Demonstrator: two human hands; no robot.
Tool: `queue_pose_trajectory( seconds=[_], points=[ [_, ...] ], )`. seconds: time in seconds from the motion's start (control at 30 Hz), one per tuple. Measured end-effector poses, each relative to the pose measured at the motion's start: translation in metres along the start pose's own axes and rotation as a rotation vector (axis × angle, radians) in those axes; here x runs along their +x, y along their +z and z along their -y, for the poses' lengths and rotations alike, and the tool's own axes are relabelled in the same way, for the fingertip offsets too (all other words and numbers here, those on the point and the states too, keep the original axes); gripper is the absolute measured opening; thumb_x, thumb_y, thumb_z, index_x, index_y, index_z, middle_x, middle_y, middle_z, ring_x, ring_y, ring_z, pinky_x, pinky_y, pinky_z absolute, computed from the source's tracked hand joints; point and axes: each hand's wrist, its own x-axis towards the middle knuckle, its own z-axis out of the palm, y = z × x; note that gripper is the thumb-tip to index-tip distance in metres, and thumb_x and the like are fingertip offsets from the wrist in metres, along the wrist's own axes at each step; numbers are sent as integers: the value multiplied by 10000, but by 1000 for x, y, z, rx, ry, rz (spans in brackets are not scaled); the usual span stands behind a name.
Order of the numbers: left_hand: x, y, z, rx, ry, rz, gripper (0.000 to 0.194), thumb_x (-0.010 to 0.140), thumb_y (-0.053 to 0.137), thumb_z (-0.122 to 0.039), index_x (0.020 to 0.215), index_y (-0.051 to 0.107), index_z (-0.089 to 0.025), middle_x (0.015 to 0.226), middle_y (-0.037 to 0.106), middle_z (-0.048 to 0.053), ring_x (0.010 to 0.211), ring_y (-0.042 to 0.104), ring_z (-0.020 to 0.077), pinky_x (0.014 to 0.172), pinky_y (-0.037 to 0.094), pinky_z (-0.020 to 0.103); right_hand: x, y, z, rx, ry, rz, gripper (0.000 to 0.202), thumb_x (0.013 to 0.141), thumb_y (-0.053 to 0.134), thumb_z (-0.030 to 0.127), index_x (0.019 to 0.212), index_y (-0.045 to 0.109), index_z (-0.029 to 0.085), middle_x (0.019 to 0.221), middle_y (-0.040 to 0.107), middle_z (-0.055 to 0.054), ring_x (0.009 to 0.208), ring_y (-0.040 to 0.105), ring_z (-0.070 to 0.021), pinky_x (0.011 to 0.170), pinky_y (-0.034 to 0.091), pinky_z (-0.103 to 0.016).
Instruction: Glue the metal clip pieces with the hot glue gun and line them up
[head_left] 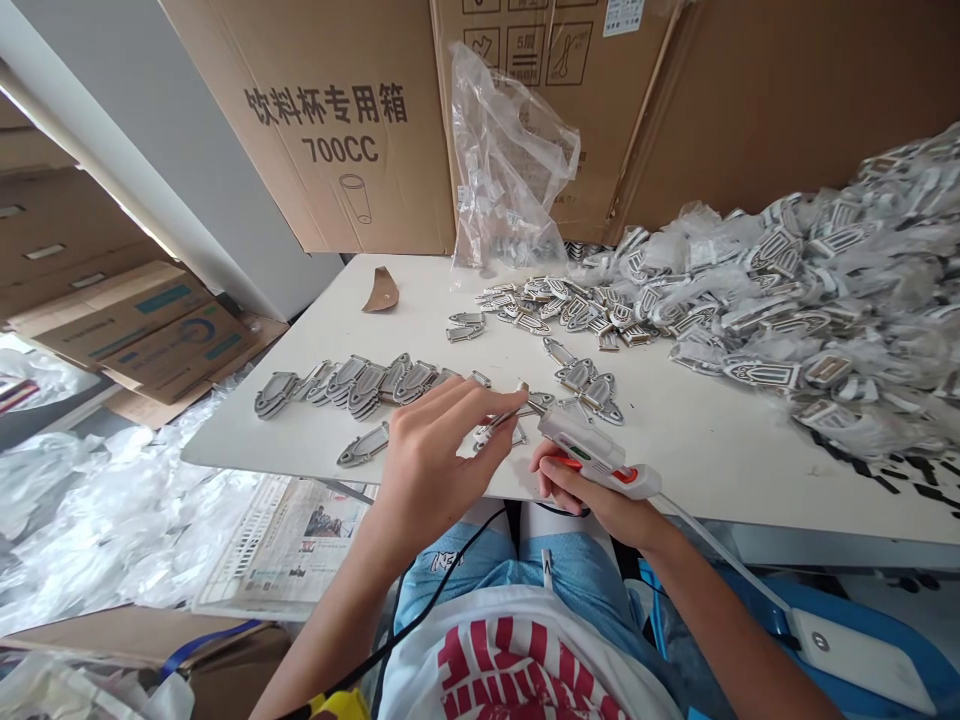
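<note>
My right hand (570,485) is wrapped round a white and orange glue gun (592,448), whose nozzle points up and left. My left hand (442,450) pinches a small grey metal piece (495,425) between thumb and fingers, right beside the nozzle. Stacks of grey metal pieces (367,385) lie on the white table (300,310) to the left of my left hand, with a single piece (364,446) nearer the front edge. A short row of similar pieces (581,375) lies beyond the glue gun. Part of the held piece is hidden by my fingers.
A large heap of plastic-wrapped pieces (817,290) covers the right back of the table. Behind stand cardboard boxes (360,190) and a clear plastic bag (502,170). The gun's white cord (727,555) runs down right to a white power bank (859,655). A cardboard scrap (382,290) lies back left.
</note>
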Motion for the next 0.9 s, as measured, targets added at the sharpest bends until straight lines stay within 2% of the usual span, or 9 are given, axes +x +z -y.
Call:
queue_pose_trajectory(
  seconds=[0.13, 0.27, 0.4, 0.5, 0.6, 0.7, 0.9],
  points=[
    [-2, 4, 1, -38, -3, -41, 205, 930, 727, -98, 1096, 775, -209, 878, 780, 8, 772, 691, 139, 712, 573, 298, -1, 1, 1, -3, 8, -5, 303, 1074, 609, 512, 1008, 656, 220, 827, 583, 13, 577, 372, -95, 585, 300, -297],
    [-3, 5, 0, -87, -121, -57, 189, 925, 756, -125, 1083, 796, -221, 942, 803, 7, 790, 735, 128, 751, 613, 285, 0, 1, 3, 8, 5, -3, 297, 1066, 622, 514, 1019, 655, 223, 829, 596, 9, 575, 378, -95, 581, 296, -298],
    [0, 7, 2, -243, -336, -89, 193, 902, 802, -189, 1091, 817, -227, 1000, 817, 21, 870, 767, 150, 810, 665, 290, 1, 1, 1, 10, 17, -11, 306, 1060, 630, 527, 1027, 658, 224, 827, 591, 13, 572, 374, -90, 573, 281, -294],
    [1, 10, 10, -397, -547, -104, 283, 885, 831, -268, 1164, 810, -229, 969, 808, 36, 924, 773, 173, 802, 676, 283, 0, -1, -1, 19, 12, -12, 290, 1044, 664, 512, 1060, 677, 223, 818, 602, 12, 568, 379, -87, 560, 263, -286],
    [1, 11, 19, -478, -676, -129, 357, 868, 851, -310, 1211, 800, -223, 969, 800, 51, 960, 769, 179, 824, 665, 270, 0, -4, -2, 70, -28, 25, 253, 1045, 675, 467, 1080, 700, 217, 815, 629, 1, 566, 396, -87, 551, 270, -278],
    [1, 11, 22, -551, -723, -122, 393, 864, 861, -337, 1234, 792, -224, 1003, 792, 56, 974, 756, 166, 847, 635, 238, 0, -8, -3, 166, -84, 34, 198, 1045, 684, 412, 1072, 712, 218, 783, 629, 7, 543, 406, -83, 540, 290, -268],
    [2, 9, 19, -607, -774, -44, 400, 890, 833, -394, 1254, 786, -234, 1077, 754, 62, 768, 667, 102, 664, 563, 187, 4, -8, -3, 236, -97, -52, 176, 1024, 717, 381, 1028, 725, 205, 742, 631, 10, 515, 447, -83, 516, 304, -252]
  ],
)
